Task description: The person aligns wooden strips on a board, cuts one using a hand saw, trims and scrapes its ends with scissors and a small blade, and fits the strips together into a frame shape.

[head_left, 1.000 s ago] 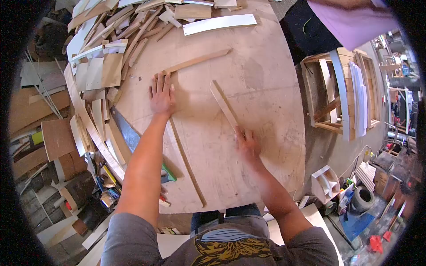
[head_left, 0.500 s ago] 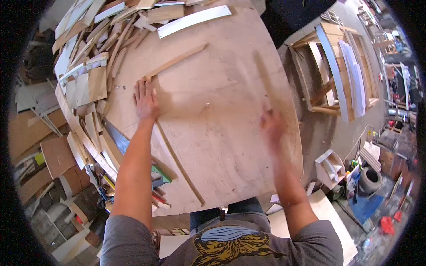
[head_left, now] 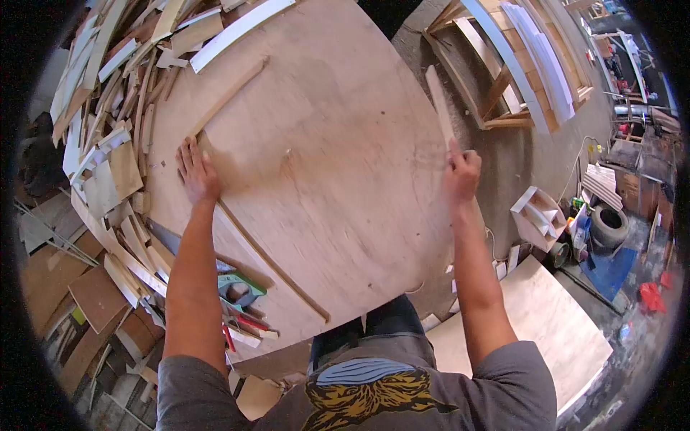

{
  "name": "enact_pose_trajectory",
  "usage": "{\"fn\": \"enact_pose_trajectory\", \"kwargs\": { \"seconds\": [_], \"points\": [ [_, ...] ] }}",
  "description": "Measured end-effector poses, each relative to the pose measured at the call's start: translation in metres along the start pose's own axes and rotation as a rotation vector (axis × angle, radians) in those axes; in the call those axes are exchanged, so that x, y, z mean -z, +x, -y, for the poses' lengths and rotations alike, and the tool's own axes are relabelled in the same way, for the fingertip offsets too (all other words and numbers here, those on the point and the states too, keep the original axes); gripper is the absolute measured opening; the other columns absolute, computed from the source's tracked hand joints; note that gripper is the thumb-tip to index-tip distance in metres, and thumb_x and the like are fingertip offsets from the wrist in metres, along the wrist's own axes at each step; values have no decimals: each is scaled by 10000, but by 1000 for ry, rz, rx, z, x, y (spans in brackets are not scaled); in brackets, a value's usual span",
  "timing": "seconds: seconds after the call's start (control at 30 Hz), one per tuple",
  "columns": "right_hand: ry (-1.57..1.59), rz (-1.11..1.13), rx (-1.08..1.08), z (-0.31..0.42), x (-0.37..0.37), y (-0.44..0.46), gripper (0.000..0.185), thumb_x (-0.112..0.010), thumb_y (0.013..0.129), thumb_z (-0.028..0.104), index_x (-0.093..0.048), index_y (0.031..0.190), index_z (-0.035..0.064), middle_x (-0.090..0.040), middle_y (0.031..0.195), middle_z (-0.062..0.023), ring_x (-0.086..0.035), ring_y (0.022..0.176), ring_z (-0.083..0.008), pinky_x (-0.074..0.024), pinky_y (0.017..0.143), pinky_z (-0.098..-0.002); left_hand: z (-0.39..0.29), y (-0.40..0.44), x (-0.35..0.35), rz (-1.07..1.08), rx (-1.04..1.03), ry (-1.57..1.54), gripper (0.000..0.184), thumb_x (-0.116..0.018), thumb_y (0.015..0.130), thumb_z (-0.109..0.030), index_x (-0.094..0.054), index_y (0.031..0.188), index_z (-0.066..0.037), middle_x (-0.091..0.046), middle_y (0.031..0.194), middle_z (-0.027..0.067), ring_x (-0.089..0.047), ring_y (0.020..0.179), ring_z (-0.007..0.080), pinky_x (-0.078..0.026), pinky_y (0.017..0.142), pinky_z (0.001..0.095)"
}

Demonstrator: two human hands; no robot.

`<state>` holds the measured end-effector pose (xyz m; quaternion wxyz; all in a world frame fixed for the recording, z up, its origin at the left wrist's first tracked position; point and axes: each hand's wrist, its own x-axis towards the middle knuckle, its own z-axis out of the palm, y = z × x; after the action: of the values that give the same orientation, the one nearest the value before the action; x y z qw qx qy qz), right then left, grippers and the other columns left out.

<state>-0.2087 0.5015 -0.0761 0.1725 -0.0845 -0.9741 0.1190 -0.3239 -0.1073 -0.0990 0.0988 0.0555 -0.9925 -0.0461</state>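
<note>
My left hand (head_left: 197, 171) lies flat on the plywood tabletop (head_left: 345, 179) with its fingers apart. Its fingertips reach the near end of a thin wooden strip (head_left: 230, 98) that slants away to the right. A longer wooden strip (head_left: 274, 263) runs from beside that wrist toward the table's near edge. At the right edge of the tabletop, my right hand (head_left: 463, 174) is closed around the lower end of another wooden strip (head_left: 439, 100), which points away from me. A handsaw with a teal-green handle (head_left: 242, 290) rests left of the long strip, its blade partly behind my left forearm.
Offcuts of wood (head_left: 129, 86) are heaped along the table's left side, with a white board (head_left: 241, 34) at the far edge. Beyond the right edge stands a wooden frame (head_left: 514, 68) on the floor. A pale sheet (head_left: 528, 330) lies lower right, near a tyre (head_left: 609, 226).
My right hand, blurred before, has moved outward to the table's right edge with the strip. My left hand remains flat by the other strip. The whole view has shifted and turned slightly.
</note>
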Motion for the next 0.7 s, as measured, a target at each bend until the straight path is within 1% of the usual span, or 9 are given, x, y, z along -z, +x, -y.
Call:
{"fn": "enact_pose_trajectory", "kwargs": {
  "seconds": [0.13,0.2,0.27,0.4,0.43,0.5,0.57,0.63,0.7],
  "points": [
    [92,-4,15,30,37,-45,551,-679,858,-13,-698,1374,182,-583,880,-105,-562,855,-305,-474,807,-453,1,-1,5,25,4,-18,577,-382,1093,-421,-300,1647,-278,-255,1721,63,-214,1579,363,-194,1258,582],
    [95,122,98,72,40,-101,533,-701,806,41,-716,1331,130,-579,856,-109,-583,826,-308,-501,767,-432,0,2,4,27,6,3,580,-374,1095,-435,-295,1649,-282,-250,1723,62,-213,1579,361,-194,1260,575],
    [232,122,181,141,40,-157,643,-696,795,65,-634,1430,147,-593,901,-105,-593,826,-299,-517,756,-465,7,4,-5,29,13,44,584,-371,1093,-446,-292,1649,-287,-247,1724,62,-212,1580,356,-194,1264,560],
    [426,448,182,256,45,-227,626,-670,851,100,-600,1468,183,-632,1068,-131,-622,973,-350,-537,815,-492,19,6,-17,-12,-36,31,591,-362,1092,-462,-293,1650,-281,-253,1722,68,-214,1579,356,-198,1270,529],
    [419,436,186,262,42,-232,609,-657,869,95,-598,1469,183,-631,1071,-139,-619,978,-357,-537,818,-493,23,5,-20,-21,-52,36,594,-361,1092,-463,-295,1649,-269,-257,1720,73,-215,1579,356,-194,1272,522],
    [408,409,198,265,25,-241,578,-629,905,84,-595,1473,183,-631,1078,-154,-612,988,-372,-537,822,-494,28,9,-26,-45,-85,49,601,-358,1092,-464,-300,1649,-245,-264,1715,84,-218,1578,355,-187,1278,507],
    [146,182,158,232,4,-239,734,-679,799,72,-559,1512,194,-580,953,-133,-591,846,-348,-499,675,-518,21,9,-14,-18,-92,54,602,-349,1095,-456,-306,1647,-218,-270,1712,96,-214,1578,355,-174,1284,492],
    [-13,261,-35,166,20,-208,766,-657,800,48,-532,1539,206,-598,951,-150,-600,856,-355,-498,688,-521,21,3,-12,-14,-100,59,606,-341,1097,-450,-308,1645,-193,-272,1709,108,-207,1579,355,-161,1289,480],
    [-154,95,-82,88,25,-182,723,-684,820,50,-560,1519,188,-627,982,-169,-607,916,-369,-492,811,-520,26,8,-22,-39,-122,58,612,-335,1098,-444,-306,1644,-171,-269,1708,119,-199,1580,354,-148,1294,473]
  ]
}}
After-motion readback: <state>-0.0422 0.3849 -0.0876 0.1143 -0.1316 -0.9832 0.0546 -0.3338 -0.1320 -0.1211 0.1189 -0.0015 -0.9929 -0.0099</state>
